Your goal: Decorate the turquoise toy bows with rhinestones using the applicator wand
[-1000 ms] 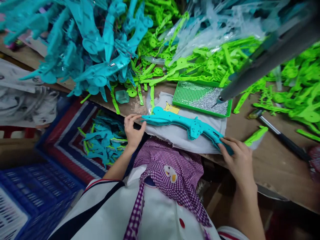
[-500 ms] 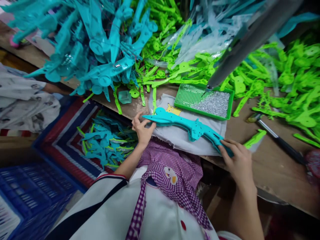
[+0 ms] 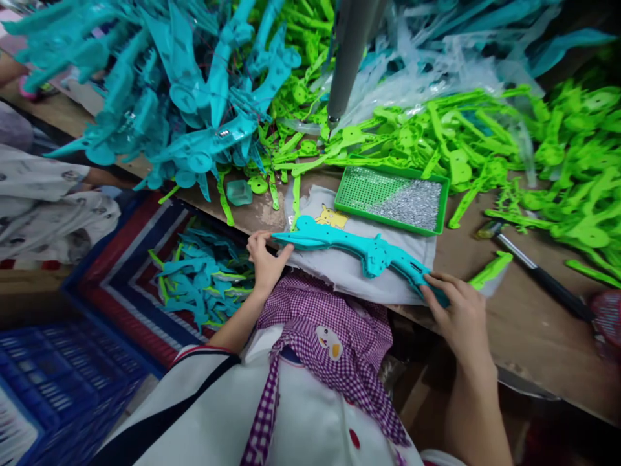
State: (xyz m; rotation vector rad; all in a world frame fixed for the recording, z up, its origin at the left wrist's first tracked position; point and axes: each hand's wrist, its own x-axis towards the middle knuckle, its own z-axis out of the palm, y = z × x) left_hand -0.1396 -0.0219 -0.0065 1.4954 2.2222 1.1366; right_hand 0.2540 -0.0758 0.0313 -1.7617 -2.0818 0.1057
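The hanging grey tool (image 3: 350,61) has swung from the upper right, where its tip sat by the green tray (image 3: 391,197), to near the top middle of the head view — its tip now hangs over the lime-green parts (image 3: 485,139) at the back of the workbench (image 3: 528,317). The hands have barely shifted.

The turquoise toy piece (image 3: 361,249) lies on a white cloth (image 3: 349,268) at the near edge of the bench, its long axis running left to right and sloping slightly toward the person at the right end. The left hand (image 3: 264,259) pinches the pointed left tip, fingers closed on it; the right hand (image 3: 458,310) clamps the right end — one hand at each end, neither nearer the middle. A heap of turquoise pieces (image 3: 169,84) fills the far left corner, and a hammer (image 3: 538,275) lies to the right.
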